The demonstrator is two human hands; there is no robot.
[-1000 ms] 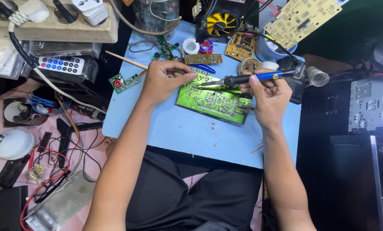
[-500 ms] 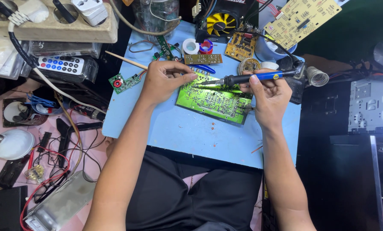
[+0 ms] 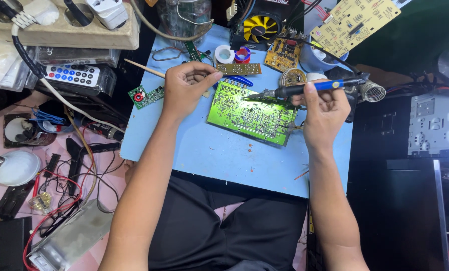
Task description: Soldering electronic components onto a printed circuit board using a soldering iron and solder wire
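A green circuit board [image 3: 252, 114] lies solder side up on a light blue mat [image 3: 194, 150]. My right hand [image 3: 325, 108] grips a soldering iron with a blue handle [image 3: 305, 89]. Its tip points left and rests near the board's top edge. My left hand [image 3: 187, 88] sits at the board's upper left corner with thumb and fingers pinched together. I cannot make out anything between them. A thin wooden stick [image 3: 144, 69] runs under that hand.
Behind the board lie a small green board [image 3: 145, 94], a tan strip board [image 3: 238, 69], tape rolls [image 3: 233, 53], a yellow fan [image 3: 258, 27] and a coil stand [image 3: 372, 91]. At left are a remote [image 3: 74, 75], a power strip [image 3: 59, 20], a bulb [image 3: 14, 168] and tangled wires [image 3: 66, 185].
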